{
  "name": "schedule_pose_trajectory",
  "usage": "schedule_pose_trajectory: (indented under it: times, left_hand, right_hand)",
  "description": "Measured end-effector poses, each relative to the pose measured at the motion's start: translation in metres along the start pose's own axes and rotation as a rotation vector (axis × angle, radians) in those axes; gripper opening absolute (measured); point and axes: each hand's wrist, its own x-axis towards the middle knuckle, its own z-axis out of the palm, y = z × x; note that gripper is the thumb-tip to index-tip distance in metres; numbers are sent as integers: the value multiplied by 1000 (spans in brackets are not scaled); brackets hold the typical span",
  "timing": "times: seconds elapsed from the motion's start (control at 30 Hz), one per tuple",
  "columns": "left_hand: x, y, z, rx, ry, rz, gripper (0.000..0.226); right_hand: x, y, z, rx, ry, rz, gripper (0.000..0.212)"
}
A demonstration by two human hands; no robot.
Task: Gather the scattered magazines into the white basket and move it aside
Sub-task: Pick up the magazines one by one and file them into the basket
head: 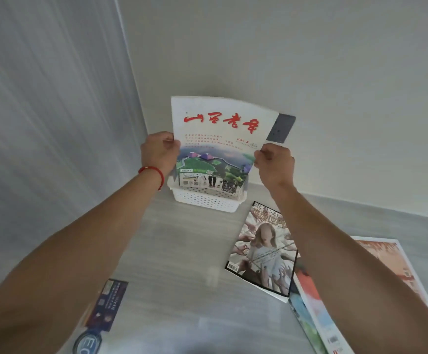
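Observation:
A white magazine with red calligraphy (220, 123) stands upright, its lower edge inside the white perforated basket (205, 201) at the far end of the table by the wall. My left hand (158, 155) grips its left edge and my right hand (275, 162) grips its right edge. Another magazine (202, 180) stands in the basket in front of it. On the table to the right lies a magazine with a woman on the cover (264, 254). Two more magazines (317, 312) lie at the right, partly under my right forearm. A dark blue magazine (105, 307) lies near the left, partly under my left forearm.
The pale wood-grain table (182, 264) meets a white wall behind the basket. A grey wall socket (283, 129) shows behind the held magazine. A pale curtain (41, 111) hangs at the left.

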Motion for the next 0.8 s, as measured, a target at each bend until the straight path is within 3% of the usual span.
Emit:
schedule_pose_trajectory:
  times: [0.33,0.47,0.6,0.67,0.8]
  left_hand:
    - [26,-41,34,118,-194,-82,24]
    - [35,-49,44,124,-223,-138,27]
    - [41,-62,50,76,-255,-231,22]
    - [42,-68,53,44,-255,-282,26]
    - [26,-58,58,52,-288,-215,34]
  right_hand:
    - [41,42,45,-95,-79,184,18]
    - [41,44,46,7,-42,282,14]
    - [49,52,51,112,-134,350,34]
    - [50,62,54,139,-183,360,23]
    - [26,74,38,238,-278,424,31]
